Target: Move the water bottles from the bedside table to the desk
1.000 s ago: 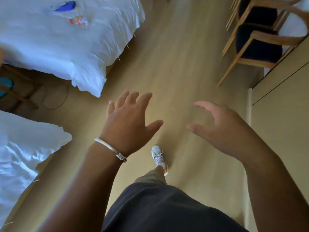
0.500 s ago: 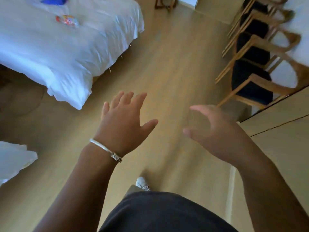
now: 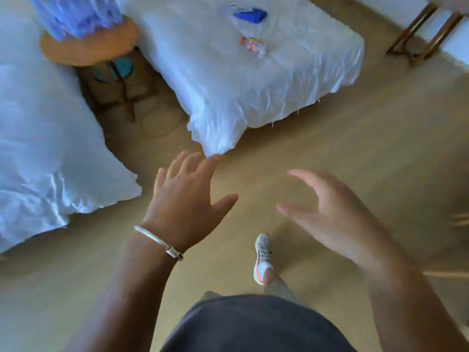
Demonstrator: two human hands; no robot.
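A round wooden bedside table [image 3: 86, 50] stands at the top left, between two white beds. On it is a blurred cluster of clear, bluish water bottles [image 3: 76, 16]; I cannot tell how many. My left hand [image 3: 187, 196], with a silver bracelet at the wrist, is spread flat over the floor and holds nothing. Its fingertips reach toward the corner of the middle bed. My right hand [image 3: 332, 214] hovers beside it, fingers loosely bent and empty. Both hands are far from the table. The desk is out of view.
The middle bed [image 3: 253, 97] carries a blue item [image 3: 250, 15] and a colourful packet [image 3: 253, 45]. A second bed [image 3: 38, 148] fills the left side. A wooden stand [image 3: 421, 34] sits at the top right. My shoe [image 3: 262, 257] is on the wooden floor.
The view has swung left: the chairs and cabinet on the right are gone, and the bedside table with the bottles has come into sight. Both hands stay empty and spread.
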